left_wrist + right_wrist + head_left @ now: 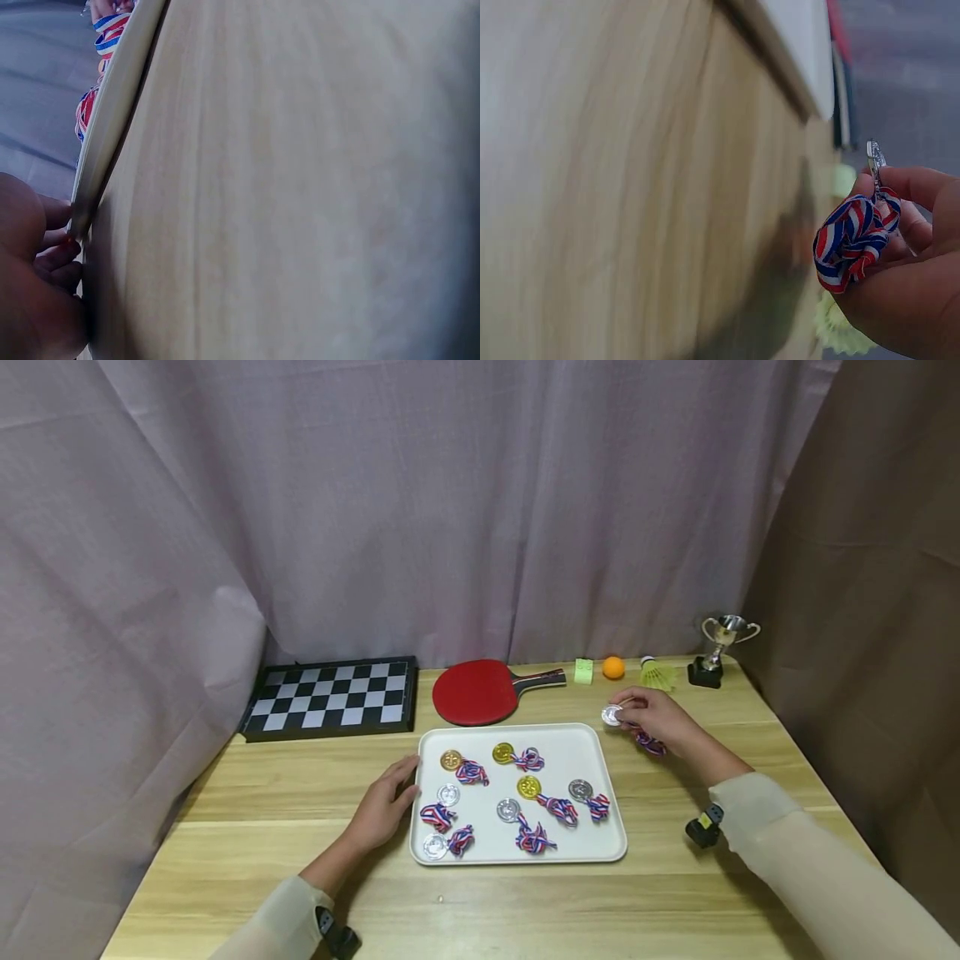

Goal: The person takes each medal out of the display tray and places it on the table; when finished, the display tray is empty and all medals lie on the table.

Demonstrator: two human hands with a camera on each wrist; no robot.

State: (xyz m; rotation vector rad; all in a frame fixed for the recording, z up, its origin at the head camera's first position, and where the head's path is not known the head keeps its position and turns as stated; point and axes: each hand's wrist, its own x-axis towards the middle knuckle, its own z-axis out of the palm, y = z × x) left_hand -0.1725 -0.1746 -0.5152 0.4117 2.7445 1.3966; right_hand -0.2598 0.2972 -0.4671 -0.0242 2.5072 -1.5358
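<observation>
My right hand (pixel 660 720) pinches a silver medal (pixel 611 715) above the table, to the right of the white tray (pixel 517 856). Its bunched red, white and blue ribbon (pixel 851 244) hangs beneath my fingers. My left hand (pixel 381 806) rests against the tray's left edge, its fingertips touching the rim. Several medals lie spread on the tray with bundled ribbons, among them a gold medal (pixel 528 787), a bronze-coloured medal (pixel 451 760), a darker grey medal (pixel 581 790) and a silver medal (pixel 508 810).
Along the back stand a black-and-white chessboard (pixel 330 696), a red table tennis bat (pixel 476 692), a pale green block (pixel 583 671), an orange ball (pixel 613 667), a yellow shuttlecock (pixel 657 675) and a small trophy cup (pixel 716 652). A grey curtain (pixel 420 510) hangs behind the wooden table (pixel 480 910).
</observation>
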